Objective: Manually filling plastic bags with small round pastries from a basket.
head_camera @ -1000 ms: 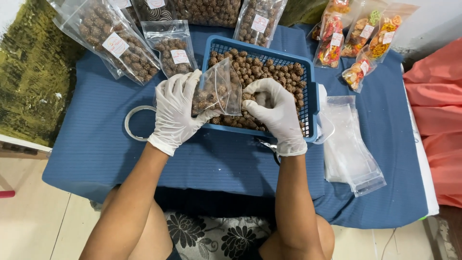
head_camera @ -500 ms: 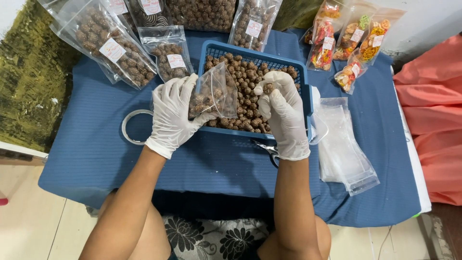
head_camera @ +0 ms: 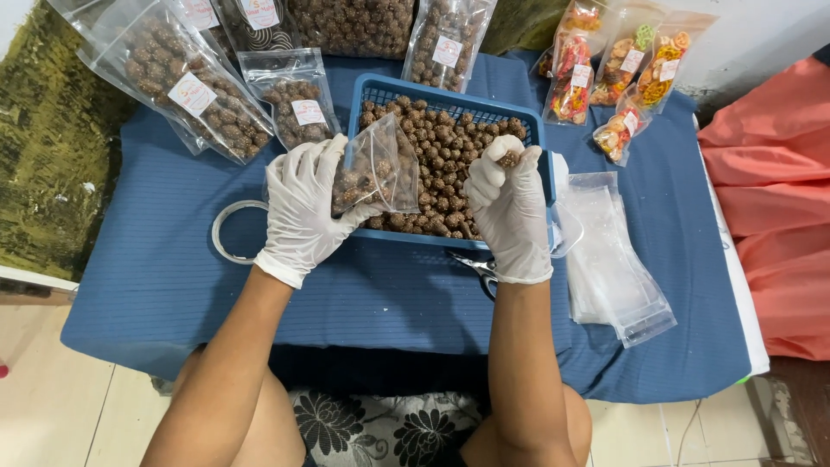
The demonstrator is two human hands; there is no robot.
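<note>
At the upper left of the frame, full bags (head_camera: pixel 186 86) of brown balls lie on the blue worktop (head_camera: pixel 173 277). Just left of the middle, the left hand (head_camera: pixel 303 207) in a white glove has its fingers closed on a small clear bag (head_camera: pixel 380 173) with some balls inside. Next comes the blue basket (head_camera: pixel 372 91) full of brown balls. The right hand (head_camera: pixel 510 203) pinches a few balls (head_camera: pixel 508 159) over it. At the right lie empty clear bags (head_camera: pixel 614 259).
</note>
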